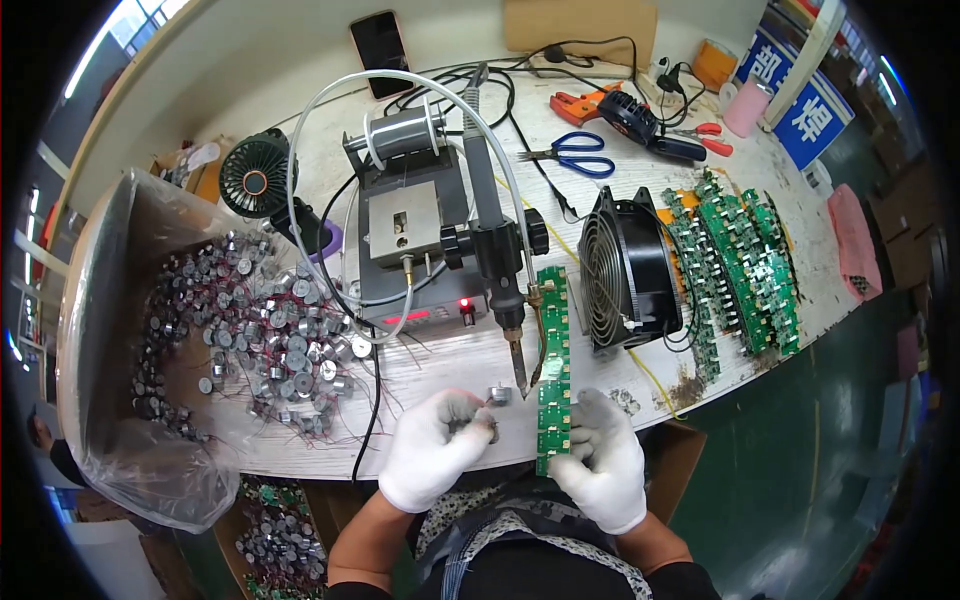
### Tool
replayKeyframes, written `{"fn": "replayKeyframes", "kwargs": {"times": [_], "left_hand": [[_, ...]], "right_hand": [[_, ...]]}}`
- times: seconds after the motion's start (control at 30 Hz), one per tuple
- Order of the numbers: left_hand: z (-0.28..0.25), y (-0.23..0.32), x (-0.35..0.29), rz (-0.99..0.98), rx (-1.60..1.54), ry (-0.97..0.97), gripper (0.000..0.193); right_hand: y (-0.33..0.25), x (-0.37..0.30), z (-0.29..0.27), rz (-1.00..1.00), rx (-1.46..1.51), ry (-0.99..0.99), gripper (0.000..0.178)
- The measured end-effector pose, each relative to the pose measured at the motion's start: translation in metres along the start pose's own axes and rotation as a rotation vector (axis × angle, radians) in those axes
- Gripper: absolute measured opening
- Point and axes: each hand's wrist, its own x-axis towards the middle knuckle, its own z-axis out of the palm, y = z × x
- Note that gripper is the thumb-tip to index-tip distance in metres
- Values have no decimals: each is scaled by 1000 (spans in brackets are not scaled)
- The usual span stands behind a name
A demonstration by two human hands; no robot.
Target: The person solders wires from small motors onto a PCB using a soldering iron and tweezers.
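Head view: two white-gloved hands at a cluttered soldering bench.

From left, a heap of small silver metal cylinders (260, 330) lies on clear plastic; the left hand (437, 450) pinches one small silver cylindrical part (498, 395) in closed fingers, below the fixed soldering iron tip (519, 368); the right hand (600, 455) grips the near end of a long green circuit-board strip (553, 365); a black square fan (628, 270) stands beside.
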Motion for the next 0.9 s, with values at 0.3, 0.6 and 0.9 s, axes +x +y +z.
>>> {"fn": "replayKeyframes", "kwargs": {"times": [0.3, 0.6, 0.9], "left_hand": [[16, -8, -3, -59, -255, -11, 15], [23, -11, -5, -48, -292, -48, 20], [22, -10, -1, -96, -219, -48, 24]], "right_hand": [[-7, 0, 14, 96, 339, 49, 59], [4, -11, 16, -5, 277, 135, 48], [16, 10, 8, -262, 225, -250, 62]]}}
